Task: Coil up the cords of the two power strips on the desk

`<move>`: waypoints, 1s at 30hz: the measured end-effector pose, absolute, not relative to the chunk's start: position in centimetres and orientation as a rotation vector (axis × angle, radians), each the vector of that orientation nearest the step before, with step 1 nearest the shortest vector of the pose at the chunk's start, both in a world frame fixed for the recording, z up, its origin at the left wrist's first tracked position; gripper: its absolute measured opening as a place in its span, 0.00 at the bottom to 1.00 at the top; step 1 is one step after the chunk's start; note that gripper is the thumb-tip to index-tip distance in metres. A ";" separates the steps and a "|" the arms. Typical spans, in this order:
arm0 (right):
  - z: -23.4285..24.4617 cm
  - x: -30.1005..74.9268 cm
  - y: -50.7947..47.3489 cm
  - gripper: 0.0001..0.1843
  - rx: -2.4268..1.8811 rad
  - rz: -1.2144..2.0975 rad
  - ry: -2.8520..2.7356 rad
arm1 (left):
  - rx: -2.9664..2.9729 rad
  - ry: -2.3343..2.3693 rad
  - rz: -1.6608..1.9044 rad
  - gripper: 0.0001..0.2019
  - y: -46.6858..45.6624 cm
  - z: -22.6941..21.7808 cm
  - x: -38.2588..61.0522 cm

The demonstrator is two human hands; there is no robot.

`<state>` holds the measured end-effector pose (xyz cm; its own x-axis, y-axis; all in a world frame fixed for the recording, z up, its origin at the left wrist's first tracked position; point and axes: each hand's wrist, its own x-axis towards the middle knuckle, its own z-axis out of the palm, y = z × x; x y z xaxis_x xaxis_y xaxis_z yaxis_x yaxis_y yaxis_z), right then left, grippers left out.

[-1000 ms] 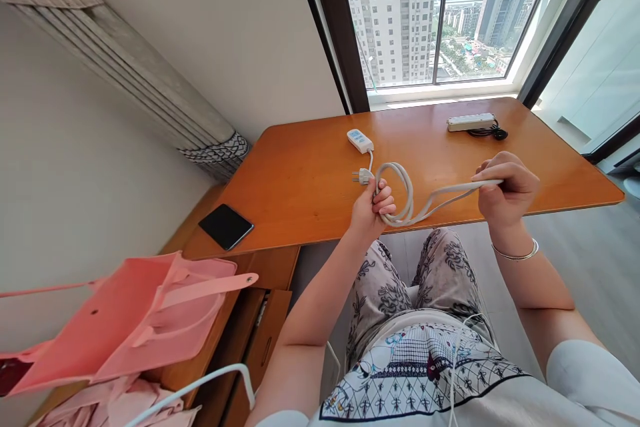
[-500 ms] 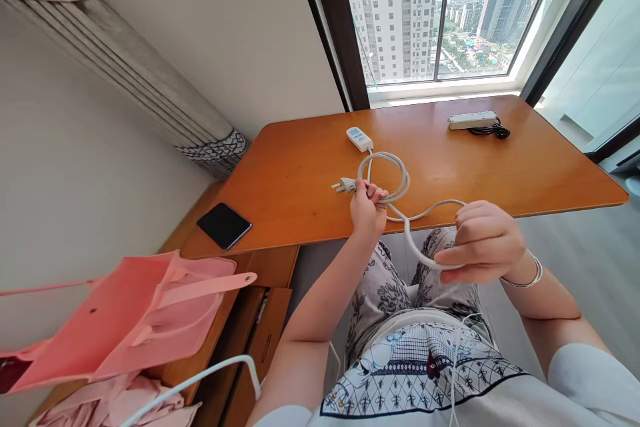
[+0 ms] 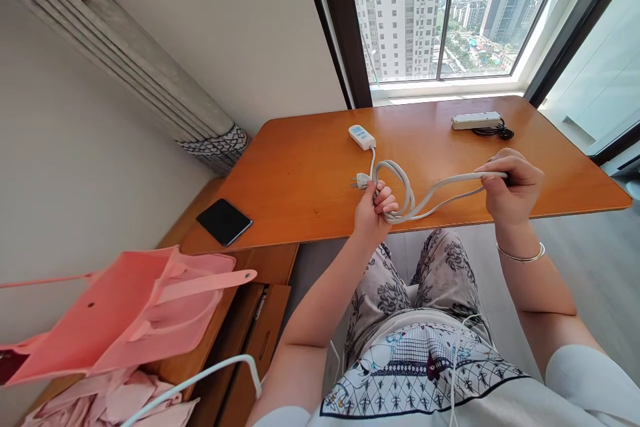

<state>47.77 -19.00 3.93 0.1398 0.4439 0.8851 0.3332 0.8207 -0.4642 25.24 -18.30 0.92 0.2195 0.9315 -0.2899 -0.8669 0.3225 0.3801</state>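
A white power cord (image 3: 411, 195) runs in loops between my two hands, above the near edge of the desk. My left hand (image 3: 376, 209) is closed round the coiled part, close to the cord's plug (image 3: 362, 181), whose prongs point left. Farther right, my right hand (image 3: 515, 185) pinches a stretch of the same cord between thumb and fingers and holds it out level. From the coil the cord leads up to a small white power strip (image 3: 362, 137) lying on the desk.
The wooden desk (image 3: 300, 173) stands before a window. On it lie a black phone (image 3: 224, 222) at the left and another white power strip (image 3: 477, 121) with a black cord (image 3: 495, 131) at the back right. A pink bag (image 3: 145, 313) sits at the lower left by the drawers.
My right hand has moved up and to the right from over my lap, drawing the cord out level. My left hand has shifted slightly right and keeps hold of the coil.
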 end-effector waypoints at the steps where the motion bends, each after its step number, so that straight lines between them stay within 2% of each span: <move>1: 3.8 47.9 -18.9 0.16 -0.665 0.086 -1.457 | 0.137 0.500 1.229 0.18 -18.3 1.0 25.2; 10: 4.3 47.5 -17.4 0.14 -0.711 0.121 -1.536 | 0.033 0.481 0.885 0.19 -19.0 0.6 25.9; 16: 4.1 46.0 -16.6 0.22 -0.623 0.179 -1.710 | 0.050 0.529 0.696 0.18 -19.4 0.1 26.2; 20: 4.0 44.5 -16.8 0.23 -0.471 0.176 -1.815 | 0.206 0.535 0.577 0.19 -19.4 -0.1 26.1; 30: 2.8 41.1 -17.3 0.31 -0.512 0.257 -1.922 | 0.713 0.545 0.706 0.20 -19.1 0.9 25.4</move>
